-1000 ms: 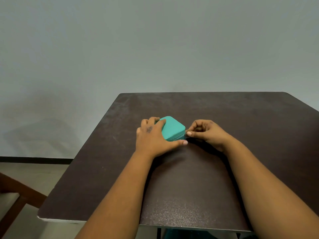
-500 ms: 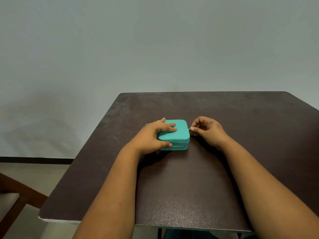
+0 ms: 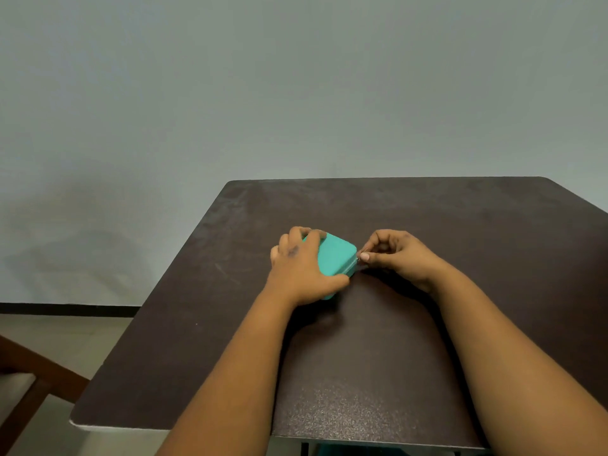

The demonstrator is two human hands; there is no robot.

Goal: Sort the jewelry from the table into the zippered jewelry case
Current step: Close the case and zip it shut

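Observation:
A small teal zippered jewelry case (image 3: 337, 256) lies closed on the dark brown table (image 3: 378, 340), turned so a corner points to the right. My left hand (image 3: 301, 268) grips it from the left, fingers over the far edge and thumb along the near side. My right hand (image 3: 393, 258) sits at the case's right corner and pinches the small metal zipper pull (image 3: 361, 255) between thumb and forefinger. No loose jewelry shows on the table.
A grey wall stands behind the table. Part of a wooden chair (image 3: 29, 383) shows at the lower left, beside the table's left edge. Something teal (image 3: 358, 450) peeks out under the table's near edge.
The case has turned from square-on to corner-right. My left hand has moved from resting on the lid to gripping the case round its sides. My right hand keeps pinching the zipper pull.

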